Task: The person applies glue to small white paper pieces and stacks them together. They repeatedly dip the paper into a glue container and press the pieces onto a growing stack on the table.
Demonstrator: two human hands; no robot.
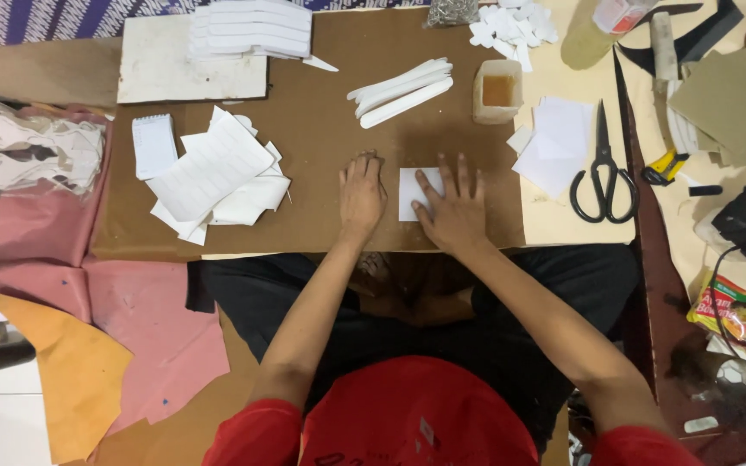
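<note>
My right hand (453,204) lies flat, fingers spread, pressing a small white paper rectangle (410,188) onto the brown board (321,147). My left hand (362,190) rests just left of that paper, fingers curled loosely on the board, and I cannot see anything in it. Several folded white strips (401,90) lie beyond the hands, toward the far side of the board.
A pile of white cut sheets (215,177) sits at left, with a small notepad (154,145). A glue cup (497,91), loose white squares (554,142) and black scissors (603,173) lie at right. Pink and orange sheets (88,328) cover the floor at left.
</note>
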